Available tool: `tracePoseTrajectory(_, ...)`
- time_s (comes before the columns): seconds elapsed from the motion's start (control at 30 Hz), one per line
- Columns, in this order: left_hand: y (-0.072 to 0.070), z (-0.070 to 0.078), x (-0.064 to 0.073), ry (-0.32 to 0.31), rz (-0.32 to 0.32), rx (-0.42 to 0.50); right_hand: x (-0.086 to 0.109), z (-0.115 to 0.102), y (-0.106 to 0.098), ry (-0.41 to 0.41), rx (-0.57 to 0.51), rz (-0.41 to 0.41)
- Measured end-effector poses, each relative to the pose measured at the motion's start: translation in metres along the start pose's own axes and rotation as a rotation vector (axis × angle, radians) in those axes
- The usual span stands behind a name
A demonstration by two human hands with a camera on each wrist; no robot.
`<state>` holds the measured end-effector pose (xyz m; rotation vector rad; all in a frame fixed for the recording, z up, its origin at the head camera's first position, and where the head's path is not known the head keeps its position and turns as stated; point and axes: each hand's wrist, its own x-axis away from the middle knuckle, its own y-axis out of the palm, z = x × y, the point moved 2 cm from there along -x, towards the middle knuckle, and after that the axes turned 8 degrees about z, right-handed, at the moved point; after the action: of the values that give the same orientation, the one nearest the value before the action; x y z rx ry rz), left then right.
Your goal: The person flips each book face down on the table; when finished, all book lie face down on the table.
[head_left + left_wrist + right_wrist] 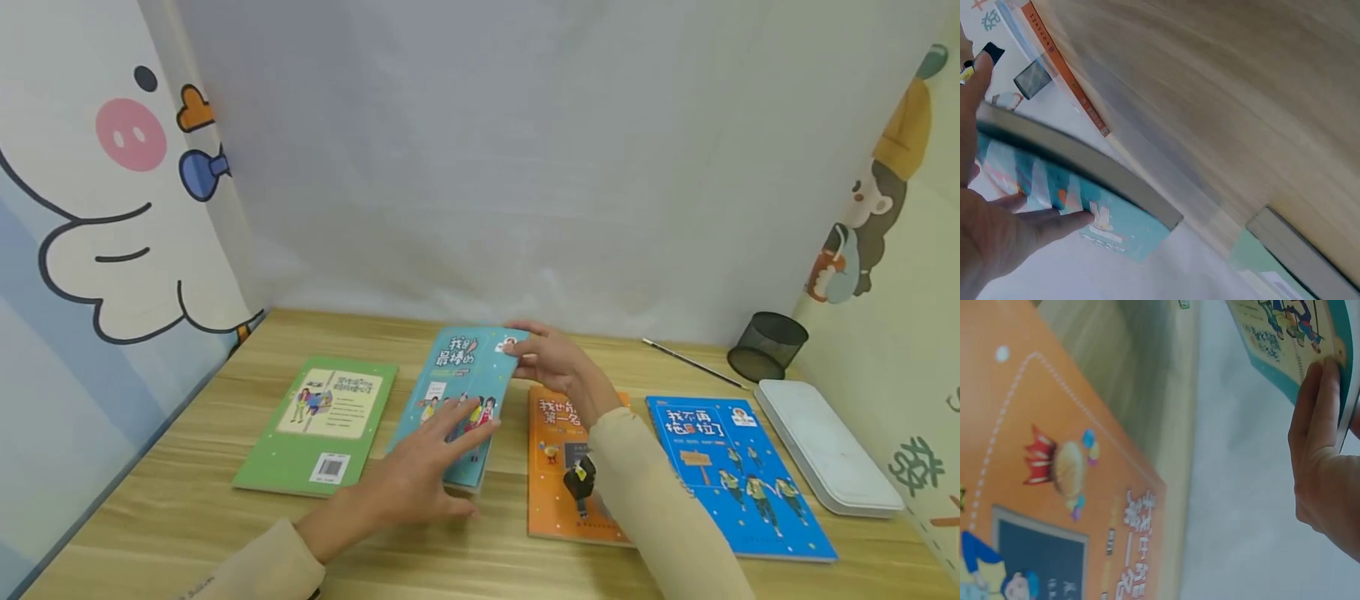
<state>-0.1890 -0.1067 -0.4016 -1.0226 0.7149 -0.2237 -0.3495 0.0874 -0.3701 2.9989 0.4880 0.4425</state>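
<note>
A teal book [461, 383] is tilted above the wooden table in the head view, its illustrated front cover facing up. My right hand [551, 358] grips its upper right corner, thumb on the front. In the right wrist view, fingers of that hand [1329, 469] lie against the cream-and-teal back cover. Over the lower part of the front cover, my left hand [412, 471] is spread, thumb held away. The left wrist view has its extended fingers [1063, 226] along the cover; firm contact cannot be told. An orange book [547, 508] lies partly hidden under the right forearm.
On the left lies a green book [262, 458], barcode side up. Right of the orange book is a blue book [780, 508], beside a white case [825, 442]. A pencil [693, 362] and a black mesh pen holder [768, 342] sit near the back wall.
</note>
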Motion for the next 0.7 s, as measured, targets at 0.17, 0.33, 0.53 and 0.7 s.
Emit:
tracePoseTrajectory(0.17,0.0,0.003,-0.002,0.015,0.084,-0.07,0.001,-0.007,0.005,0.005,-0.05,0.051)
tracePoseTrajectory(0.33,0.0,0.004,-0.004,0.043,0.158,-0.172,0.005,-0.012,0.009,0.015,-0.104,0.09)
tracePoseTrajectory(0.53,-0.003,0.002,-0.007,0.063,0.225,-0.208,0.01,-0.019,0.01,-0.017,-0.105,0.151)
tracePoseTrajectory(0.7,-0.006,-0.001,-0.009,0.032,0.251,-0.144,0.011,-0.024,0.011,-0.018,-0.104,0.175)
